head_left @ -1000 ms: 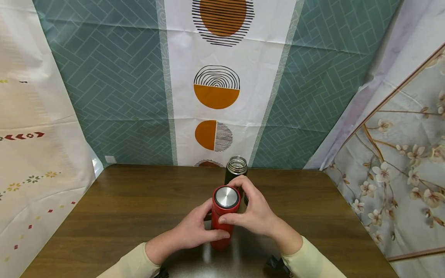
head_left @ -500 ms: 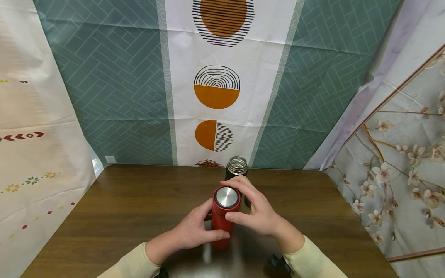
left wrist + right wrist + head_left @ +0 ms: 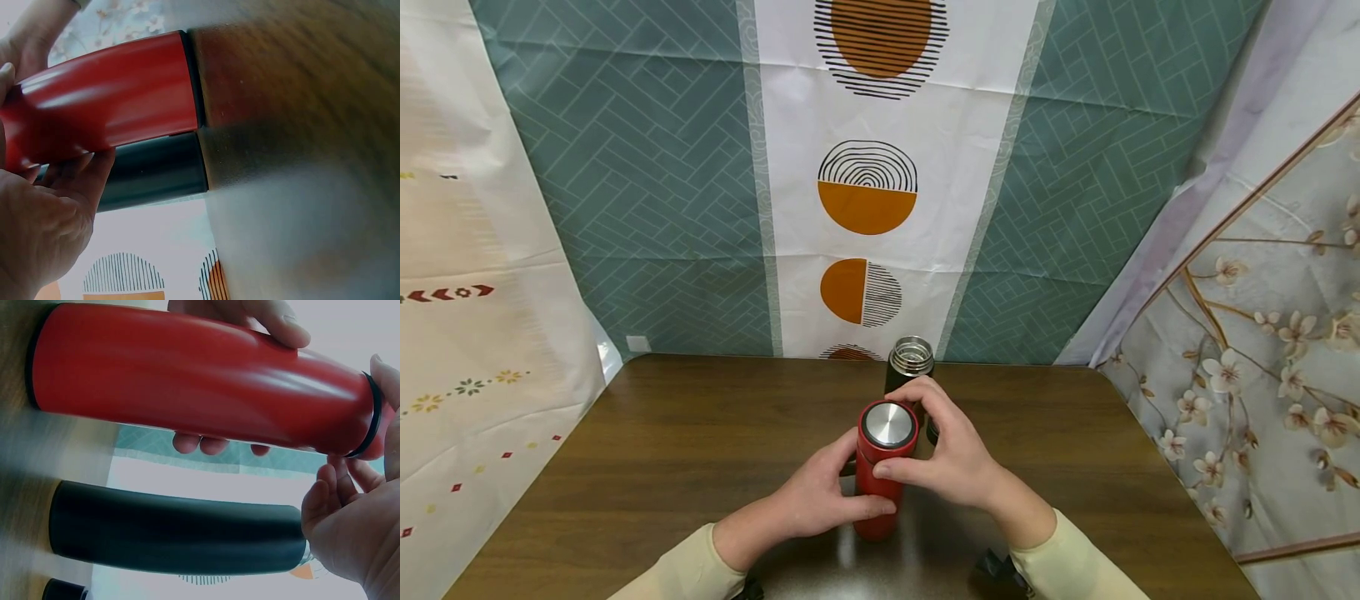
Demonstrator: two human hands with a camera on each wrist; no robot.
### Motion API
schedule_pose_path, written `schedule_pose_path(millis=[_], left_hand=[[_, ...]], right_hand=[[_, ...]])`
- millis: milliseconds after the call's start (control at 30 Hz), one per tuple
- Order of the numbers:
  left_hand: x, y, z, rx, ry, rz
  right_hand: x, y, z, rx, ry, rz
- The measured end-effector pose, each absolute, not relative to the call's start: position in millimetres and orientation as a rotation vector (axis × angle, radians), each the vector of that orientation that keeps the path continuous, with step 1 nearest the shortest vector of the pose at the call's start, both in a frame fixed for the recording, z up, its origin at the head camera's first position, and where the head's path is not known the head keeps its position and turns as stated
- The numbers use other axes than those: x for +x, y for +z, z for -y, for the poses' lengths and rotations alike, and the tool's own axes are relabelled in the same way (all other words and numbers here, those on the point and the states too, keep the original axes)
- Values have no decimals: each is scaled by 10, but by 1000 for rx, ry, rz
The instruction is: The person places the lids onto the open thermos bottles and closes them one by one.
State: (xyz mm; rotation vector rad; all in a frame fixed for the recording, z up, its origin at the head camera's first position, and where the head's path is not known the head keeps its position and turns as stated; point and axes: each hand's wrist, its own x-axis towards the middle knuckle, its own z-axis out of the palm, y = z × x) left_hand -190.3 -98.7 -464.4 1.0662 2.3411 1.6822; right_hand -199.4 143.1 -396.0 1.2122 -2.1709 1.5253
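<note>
The fingers (image 3: 934, 398) of the right hand (image 3: 957, 458) curl round the lid (image 3: 889, 425) of the red flask (image 3: 868, 481), index finger to the far side and thumb to the near side, at or just by the seam. The left hand (image 3: 823, 496) grips the flask's body below, its thumb across the near side and its other fingertips showing round the far side.

As far as can be judged, the dark flask (image 3: 898, 382) is already uncapped: its bare steel neck (image 3: 912, 354) shows, and a small black piece (image 3: 932, 433) just to its right is probably its cap. The red flask's lid is seated and not off, so that part of the work seems to be in hand; whether the lid is loose or tight, or which way it is being turned, I cannot tell.

The red flask stands upright on the counter (image 3: 700, 433), near of the dark flask and slightly left of it. It is tall and slim, with a glossy body, a black band at the base, a dark ring at the seam and a brushed-steel disc on top, edged in black and then red.
</note>
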Motion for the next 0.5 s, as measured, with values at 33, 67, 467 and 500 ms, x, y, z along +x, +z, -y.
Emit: schedule_pose_path(millis=[33,67,467,500], left_hand=[[-1904,-4645,987,1069,1683,-2343],[-1904,-4646,987,1068,1683,-2345],[-1938,-4642,1002,1064,1682,-2332],[-1941,-4641,1004,1064,1682,-2331]], right_hand=[[-1994,-3960,-1428,1209,1526,2170],[-1992,-3961,-1426,1204,1527,2171],[-2006,-3985,-1395,1173,1486,2175],[-2010,-3987,-1398,1175,1489,2177]])
